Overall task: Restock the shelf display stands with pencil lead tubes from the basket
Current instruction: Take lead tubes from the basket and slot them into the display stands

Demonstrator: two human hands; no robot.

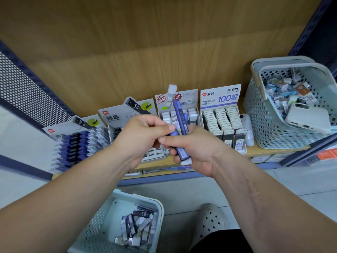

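Wood-grain panelling (164, 42) backed a low shop shelf (269, 152), and both hands met in front of it. The left hand (144, 132) had its fingers curled, thumb and forefinger pinching the purple lead tubes (179, 114) near their middle. The right hand (197, 148) was wrapped round their lower part, where a white cap showed under the palm. At least two tubes were in the grip, one standing higher than the rest; fingers hid the exact count. Held upright and close together like that, they were probably being squared up or parted so that one could be slotted in.

Just behind the hands stood four display stands in a row, tilted back so their contents faced a shopper. The leftmost stand (73, 143) held purple and white tubes matching those in hand, so it looked the likely destination. The second stand (116, 116) was partly hidden, the third stand (189, 96) showed white caps, and the fourth stand (220, 115) carried three full columns.

Two pale perforated baskets served the job. The floor basket (155, 205) sat below the hands within easy reach, with a loose pile of dark tubes. The shelf basket (255, 106) held mixed packets and one phone (308, 119). One white shoe (211, 221) stood beside the floor basket.
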